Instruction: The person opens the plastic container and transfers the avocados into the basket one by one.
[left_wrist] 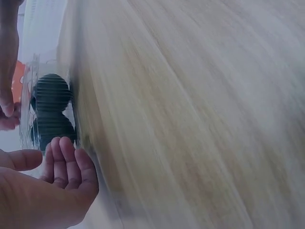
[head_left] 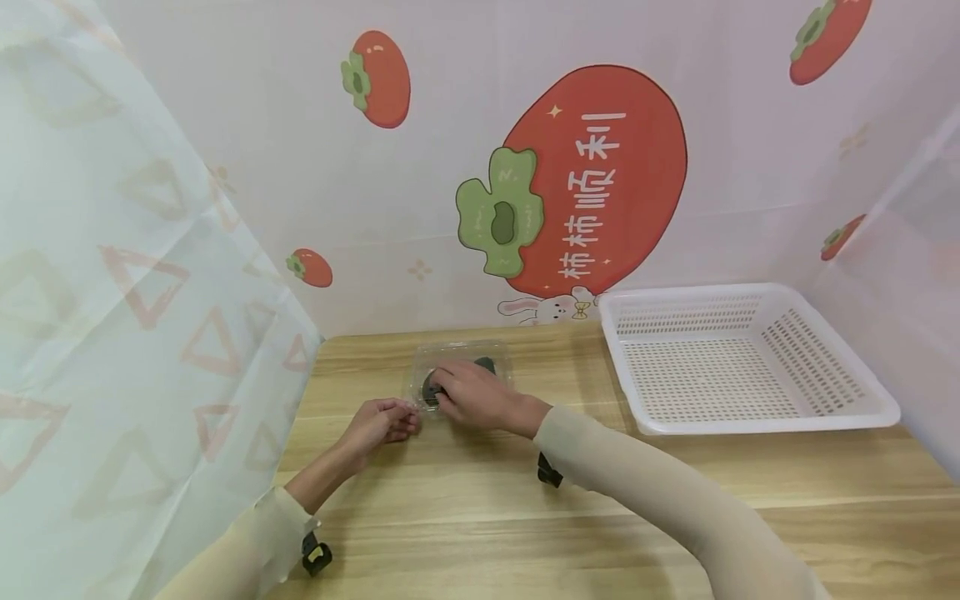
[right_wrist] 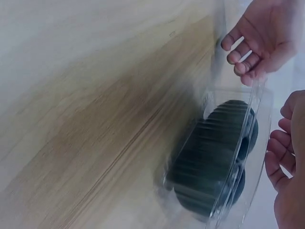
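1. Head view: Your right hand (head_left: 468, 392) arches over a clear container (head_left: 459, 344) toward the far side of the wooden table (head_left: 465, 533), fingers loosely bent, no firm hold showing. Dark green pieces (head_left: 486, 365) sit inside. Your left hand (head_left: 384, 422) meets the near left corner, well apart from the white basket (head_left: 772, 427). Let that left hand anchor the corner; a box so light, by its look, may skid otherwise.

2. Left wrist view: Your left fingers curve about halfway beside the ribbed wall, palm bare (whether thumb and finger pinch the plastic lip, you cannot tell from here). A soft, low touch should steady it best; squeezing could buckle the side.

3. Right wrist view: The container rests on the wood, its pieces showing through the wall. Your right fingers curl gently at its upper side, nothing in their grasp. Spread the fingertips and work the rim evenly, judging pressure by its flex.
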Demonstrator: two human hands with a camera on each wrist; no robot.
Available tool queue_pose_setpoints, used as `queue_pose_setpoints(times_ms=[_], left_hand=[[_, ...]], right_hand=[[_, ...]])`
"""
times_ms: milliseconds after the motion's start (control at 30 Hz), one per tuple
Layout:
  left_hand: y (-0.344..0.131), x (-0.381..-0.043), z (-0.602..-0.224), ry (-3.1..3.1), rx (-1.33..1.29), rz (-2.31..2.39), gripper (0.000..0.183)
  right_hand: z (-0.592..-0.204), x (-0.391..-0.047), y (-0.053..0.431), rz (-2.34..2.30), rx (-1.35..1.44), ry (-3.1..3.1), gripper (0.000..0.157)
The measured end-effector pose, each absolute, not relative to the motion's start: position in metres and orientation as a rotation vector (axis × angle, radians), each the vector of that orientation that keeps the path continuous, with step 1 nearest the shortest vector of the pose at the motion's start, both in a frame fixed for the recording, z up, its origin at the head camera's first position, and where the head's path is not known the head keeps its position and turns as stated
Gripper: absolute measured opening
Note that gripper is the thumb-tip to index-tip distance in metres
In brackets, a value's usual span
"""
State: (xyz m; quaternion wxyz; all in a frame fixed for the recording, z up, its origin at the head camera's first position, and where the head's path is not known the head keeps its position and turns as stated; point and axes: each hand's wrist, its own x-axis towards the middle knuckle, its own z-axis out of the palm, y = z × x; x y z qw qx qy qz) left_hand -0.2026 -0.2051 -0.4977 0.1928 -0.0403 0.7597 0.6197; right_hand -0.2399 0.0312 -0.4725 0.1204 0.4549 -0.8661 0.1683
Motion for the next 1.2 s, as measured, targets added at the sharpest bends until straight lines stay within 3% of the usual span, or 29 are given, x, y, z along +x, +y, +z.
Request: queue_pose_setpoints(times_ms=[367,933,1200], left_hand=[[-0.220,-0.210,-0.497,2.707,-0.048,1.540,0.022],[-0.188,-0.231,-0.466,3.075,0.665,1.247,0.020],[-0.169,-0.233,-0.461,3.045,1.066,0.968,0.011]], right_hand=[[-0.468,-0.240,0.058,0.614,1.159,-2.642,0.016],[-0.480,-0.235,0.090,0.879,0.734,-2.658,0.025],[-0.482,-0.229,0.102,0.977,0.544,-2.715,0.025]])
